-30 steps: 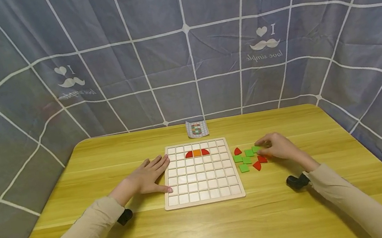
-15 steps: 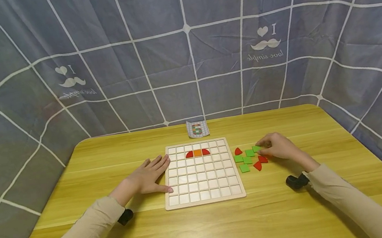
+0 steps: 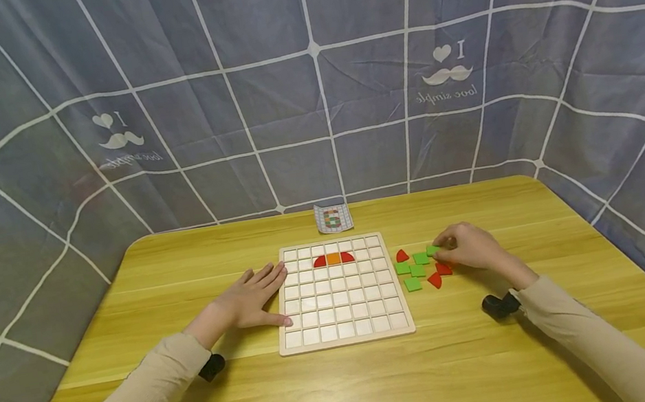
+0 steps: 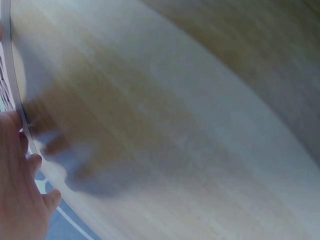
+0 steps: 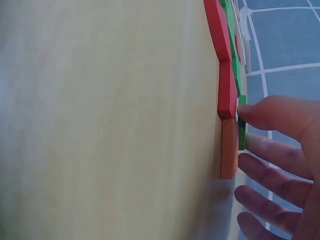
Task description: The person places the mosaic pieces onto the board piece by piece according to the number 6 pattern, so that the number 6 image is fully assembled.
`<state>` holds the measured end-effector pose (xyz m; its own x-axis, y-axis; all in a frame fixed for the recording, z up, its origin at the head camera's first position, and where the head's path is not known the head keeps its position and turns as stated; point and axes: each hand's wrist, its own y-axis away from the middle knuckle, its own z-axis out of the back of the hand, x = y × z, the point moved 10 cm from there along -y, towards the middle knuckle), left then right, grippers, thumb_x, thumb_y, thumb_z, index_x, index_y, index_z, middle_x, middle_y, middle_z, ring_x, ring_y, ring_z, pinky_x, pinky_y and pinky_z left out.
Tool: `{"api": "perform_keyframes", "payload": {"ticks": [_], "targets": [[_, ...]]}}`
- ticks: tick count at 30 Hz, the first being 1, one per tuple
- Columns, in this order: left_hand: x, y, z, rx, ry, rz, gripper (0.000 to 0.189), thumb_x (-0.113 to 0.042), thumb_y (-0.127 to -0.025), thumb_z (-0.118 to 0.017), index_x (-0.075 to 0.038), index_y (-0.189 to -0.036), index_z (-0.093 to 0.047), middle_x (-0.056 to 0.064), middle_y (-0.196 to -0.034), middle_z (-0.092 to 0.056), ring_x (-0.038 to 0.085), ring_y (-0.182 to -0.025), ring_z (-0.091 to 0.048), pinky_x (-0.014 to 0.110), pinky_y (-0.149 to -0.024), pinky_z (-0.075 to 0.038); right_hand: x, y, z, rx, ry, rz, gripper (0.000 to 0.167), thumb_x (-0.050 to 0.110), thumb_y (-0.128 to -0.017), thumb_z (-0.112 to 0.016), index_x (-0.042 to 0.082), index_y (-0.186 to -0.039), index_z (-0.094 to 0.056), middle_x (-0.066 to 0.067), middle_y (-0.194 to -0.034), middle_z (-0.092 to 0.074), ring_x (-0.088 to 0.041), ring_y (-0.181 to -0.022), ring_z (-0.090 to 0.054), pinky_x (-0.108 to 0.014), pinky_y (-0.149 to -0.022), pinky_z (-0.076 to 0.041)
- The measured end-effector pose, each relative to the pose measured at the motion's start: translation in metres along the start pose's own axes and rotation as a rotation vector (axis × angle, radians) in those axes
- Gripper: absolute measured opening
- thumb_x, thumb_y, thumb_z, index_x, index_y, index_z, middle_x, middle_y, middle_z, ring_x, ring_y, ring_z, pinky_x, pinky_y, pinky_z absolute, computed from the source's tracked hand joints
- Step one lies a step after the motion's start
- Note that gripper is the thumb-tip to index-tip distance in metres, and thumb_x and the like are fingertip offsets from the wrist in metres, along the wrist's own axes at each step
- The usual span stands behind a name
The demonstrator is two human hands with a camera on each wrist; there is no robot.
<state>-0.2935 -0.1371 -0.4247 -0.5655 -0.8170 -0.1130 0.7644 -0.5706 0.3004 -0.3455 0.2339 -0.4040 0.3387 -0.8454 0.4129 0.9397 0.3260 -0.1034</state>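
My left hand (image 3: pixel 256 299) lies with spread fingers at the left edge of a wooden grid board (image 3: pixel 347 344). In the board's second row from the back sit an orange square (image 3: pixel 334 259) and a red quarter-round tile (image 3: pixel 320 261) on each side of it. To the right of the board, my right hand (image 3: pixel 472 248) pinches a green square tile (image 3: pixel 433 250) between thumb and index finger. In the right wrist view the thumb touches this green tile (image 5: pixel 242 135), and an orange tile (image 5: pixel 229 150) stands in front of it beside red tiles (image 5: pixel 227 90).
Several more green squares (image 3: pixel 413 284) and red quarter-round tiles (image 3: pixel 434 281) lie on the wooden table (image 3: pixel 351 391) between board and right hand. A small printed pattern card (image 3: pixel 333 218) is behind the board. A grey curtain (image 3: pixel 278 110) with white lines surrounds the table.
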Motion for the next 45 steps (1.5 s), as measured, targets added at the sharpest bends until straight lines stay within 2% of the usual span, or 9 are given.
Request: {"api": "perform_keyframes", "payload": {"ticks": [7, 16, 23, 41, 45], "targets": [[0.001, 0.000, -0.001, 0.000, 0.000, 0.003, 0.103, -0.071, -0.084, -0.051, -0.008, -0.156, -0.011, 0.012, -0.163, -0.006, 0.034, -0.150, -0.008, 0.059, -0.119, -0.009, -0.002, 0.001, 0.003, -0.008, -0.020, -0.068, 0.030, 0.030, -0.083, -0.071, 0.010, -0.104, -0.074, -0.007, -0.091, -0.074, -0.018, -0.079, -0.066, -0.033, -0.065, -0.050], [0.003, -0.002, -0.002, 0.008, -0.004, 0.008, 0.104, -0.073, -0.084, -0.049, -0.010, -0.156, -0.010, 0.011, -0.163, -0.004, 0.033, -0.150, -0.006, 0.059, -0.119, -0.008, 0.010, 0.002, 0.006, -0.054, -0.027, -0.077, 0.031, 0.032, -0.081, -0.073, 0.011, -0.103, -0.075, -0.005, -0.083, -0.074, -0.013, -0.071, -0.063, -0.027, -0.058, -0.045], [0.002, -0.001, -0.003, 0.009, -0.009, 0.004, 0.104, -0.073, -0.084, -0.049, -0.009, -0.156, -0.010, 0.010, -0.163, -0.003, 0.033, -0.150, -0.006, 0.059, -0.119, -0.008, 0.029, -0.002, 0.001, -0.071, -0.032, -0.016, 0.027, 0.028, -0.081, -0.074, 0.010, -0.101, -0.076, -0.006, -0.092, -0.075, -0.010, -0.067, -0.063, -0.025, -0.054, -0.044], [0.000, 0.000, 0.000, 0.022, -0.008, 0.013, 0.102, -0.070, -0.085, -0.050, -0.009, -0.156, -0.009, 0.010, -0.163, -0.003, 0.032, -0.150, -0.005, 0.058, -0.119, -0.007, 0.084, -0.021, -0.008, -0.067, -0.070, 0.077, 0.027, 0.030, -0.080, -0.076, 0.013, -0.101, -0.076, -0.005, -0.092, -0.074, -0.007, -0.061, -0.058, -0.024, -0.050, -0.042], [-0.001, 0.000, -0.001, 0.025, -0.011, 0.008, 0.101, -0.070, -0.086, -0.050, -0.009, -0.156, -0.009, 0.011, -0.163, -0.003, 0.033, -0.150, -0.005, 0.059, -0.119, -0.007, 0.093, -0.027, -0.011, -0.053, -0.090, 0.073, 0.028, 0.031, -0.079, -0.076, 0.015, -0.101, -0.076, -0.004, -0.094, -0.074, -0.007, -0.063, -0.059, -0.024, -0.052, -0.043]]}}
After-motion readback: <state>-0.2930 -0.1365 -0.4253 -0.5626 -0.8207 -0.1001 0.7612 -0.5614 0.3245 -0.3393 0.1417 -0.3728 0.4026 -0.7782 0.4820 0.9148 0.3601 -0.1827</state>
